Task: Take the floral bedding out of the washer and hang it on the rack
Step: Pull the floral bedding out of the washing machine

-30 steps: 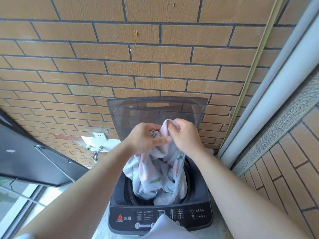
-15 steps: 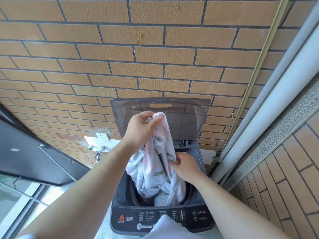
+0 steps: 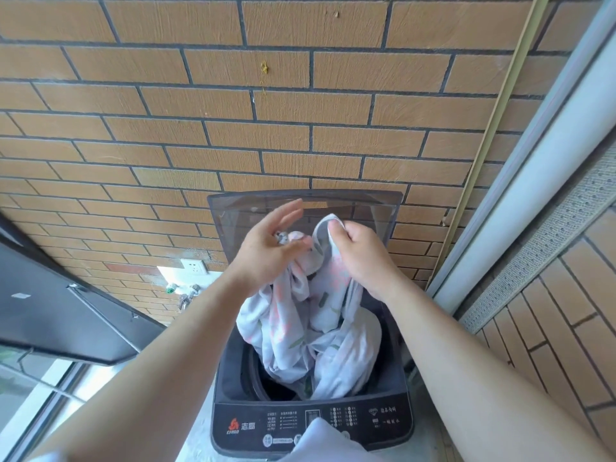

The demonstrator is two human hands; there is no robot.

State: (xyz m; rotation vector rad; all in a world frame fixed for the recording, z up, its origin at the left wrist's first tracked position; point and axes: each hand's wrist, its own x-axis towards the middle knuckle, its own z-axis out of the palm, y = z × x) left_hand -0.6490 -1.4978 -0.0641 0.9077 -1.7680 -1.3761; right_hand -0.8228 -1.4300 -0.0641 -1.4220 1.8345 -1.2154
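The right hand [image 3: 363, 258] has been brought up from the drum, its fingers clamped on a high fold of the floral bedding [image 3: 316, 325]. The left hand [image 3: 266, 251] fingers are now spread apart, releasing. Bedding is partly lifted, the remainder in the washer [image 3: 233, 388]; hand-over-hand hauling is judged under way.

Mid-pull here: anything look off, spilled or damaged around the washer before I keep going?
Nothing spilled or broken. The floral bedding is twisted and bunched, its lower part down in the washer, gripped by the right hand. Only oddity: a small yellow splotch on the brick wall above the lid.
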